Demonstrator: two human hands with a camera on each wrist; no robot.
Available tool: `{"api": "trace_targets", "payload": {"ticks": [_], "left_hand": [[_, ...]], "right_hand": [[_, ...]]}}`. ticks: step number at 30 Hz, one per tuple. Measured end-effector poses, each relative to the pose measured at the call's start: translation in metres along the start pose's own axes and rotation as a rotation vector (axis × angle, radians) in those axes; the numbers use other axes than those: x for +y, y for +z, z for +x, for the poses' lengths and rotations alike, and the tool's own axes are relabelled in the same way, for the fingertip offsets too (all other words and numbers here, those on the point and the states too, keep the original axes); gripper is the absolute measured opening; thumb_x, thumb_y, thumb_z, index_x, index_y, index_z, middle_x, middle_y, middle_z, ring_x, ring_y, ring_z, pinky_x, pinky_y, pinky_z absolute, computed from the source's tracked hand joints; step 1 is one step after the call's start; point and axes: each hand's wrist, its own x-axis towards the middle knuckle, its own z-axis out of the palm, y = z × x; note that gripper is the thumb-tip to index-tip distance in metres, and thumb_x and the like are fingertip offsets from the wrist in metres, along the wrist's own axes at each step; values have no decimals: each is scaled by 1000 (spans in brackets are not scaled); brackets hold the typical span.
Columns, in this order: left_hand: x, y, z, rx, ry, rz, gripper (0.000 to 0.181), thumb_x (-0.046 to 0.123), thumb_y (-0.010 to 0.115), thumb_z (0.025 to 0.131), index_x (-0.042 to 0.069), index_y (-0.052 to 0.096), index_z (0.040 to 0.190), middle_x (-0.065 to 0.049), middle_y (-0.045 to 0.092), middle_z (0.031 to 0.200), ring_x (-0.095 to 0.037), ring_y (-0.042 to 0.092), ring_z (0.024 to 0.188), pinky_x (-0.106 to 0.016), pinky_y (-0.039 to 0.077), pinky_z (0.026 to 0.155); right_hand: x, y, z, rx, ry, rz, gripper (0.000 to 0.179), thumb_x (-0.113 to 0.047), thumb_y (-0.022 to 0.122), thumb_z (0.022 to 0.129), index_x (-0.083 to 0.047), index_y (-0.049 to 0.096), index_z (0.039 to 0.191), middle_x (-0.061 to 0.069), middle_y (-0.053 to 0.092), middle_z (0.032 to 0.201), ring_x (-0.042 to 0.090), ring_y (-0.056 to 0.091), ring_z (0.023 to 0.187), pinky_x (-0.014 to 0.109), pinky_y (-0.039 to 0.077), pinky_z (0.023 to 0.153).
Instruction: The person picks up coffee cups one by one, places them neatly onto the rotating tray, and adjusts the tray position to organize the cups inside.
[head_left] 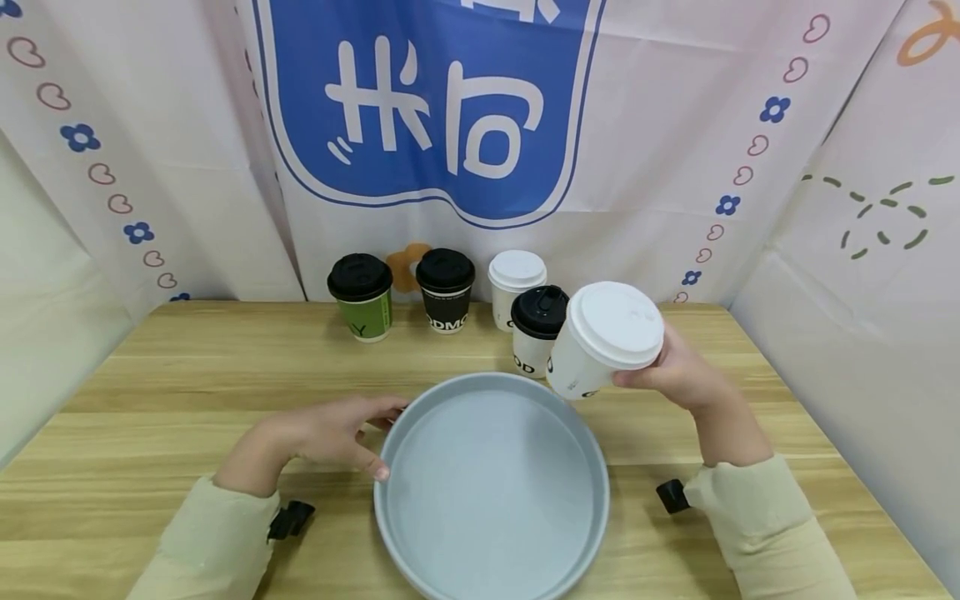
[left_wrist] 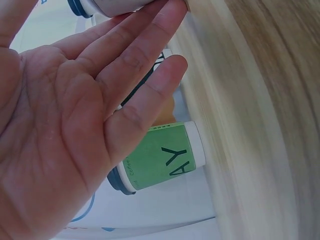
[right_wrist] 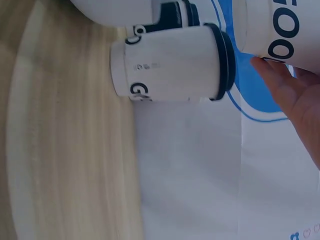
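My right hand (head_left: 688, 375) grips a white paper coffee cup (head_left: 592, 354) with a white lid, raised off the table and tilted, beyond the tray's upper right rim. The right wrist view shows fingers against the wall of this lettered cup (right_wrist: 272, 30). A round grey tray (head_left: 491, 492) lies on the table with a bare surface. At its left rim is my left hand (head_left: 322, 433), thumb by the edge and fingers extended; the left wrist view shows its palm (left_wrist: 55, 125) holding nothing. Just behind the raised cup stands a white cup with a black lid (head_left: 528, 350).
Along the table's back stand a green cup with a black lid (head_left: 363, 312), a black cup (head_left: 446, 304) and a white-lidded cup (head_left: 510, 296). A printed cloth (head_left: 637, 167) hangs behind the wooden table (head_left: 187, 375).
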Motion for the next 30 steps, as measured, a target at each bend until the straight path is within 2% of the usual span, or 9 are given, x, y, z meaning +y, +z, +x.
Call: {"api": "trace_targets", "payload": {"ticks": [8,14,17,19,25,30], "left_hand": [[1,0,0,4,-9,4,88,28,83,79,6,37,152,-15,53,143,-42,48,133,-71,39,105],[1,0,0,2,-5,9,88,27,83,80,6,37,151,-15,53,143,-42,49,133,-71,39,104],[1,0,0,-1,1,16,87,27,83,80,7,38,151,-14,54,142,-41,49,132,-71,39,104],[1,0,0,-4,3,18,86,27,82,80,7,38,151,-14,55,142,-41,50,132,-71,39,103],[2,0,-1,-1,-5,15,87,27,83,80,7,38,152,-14,54,143,-41,49,132,-74,36,104],[2,1,-1,5,-14,10,88,27,83,79,8,37,152,-14,53,144,-41,49,133,-75,34,105]], "right_hand": [[3,17,3,-182,22,-6,72,-1,81,76,-18,48,138,-9,62,125,7,59,112,20,47,100],[6,33,4,-316,25,6,79,-6,83,77,-18,42,143,-8,58,132,10,57,118,25,45,106],[8,42,4,-379,15,-2,83,-4,84,75,-18,40,144,-8,57,134,11,56,121,27,43,109],[9,48,3,-417,15,-8,88,2,83,72,-12,38,146,-7,55,136,12,54,124,28,41,112],[10,68,1,-476,76,21,100,13,82,65,4,26,148,-4,51,141,13,49,131,28,35,118],[12,78,-2,-503,84,1,102,9,85,64,5,27,148,5,50,142,12,49,132,28,33,119]]}}
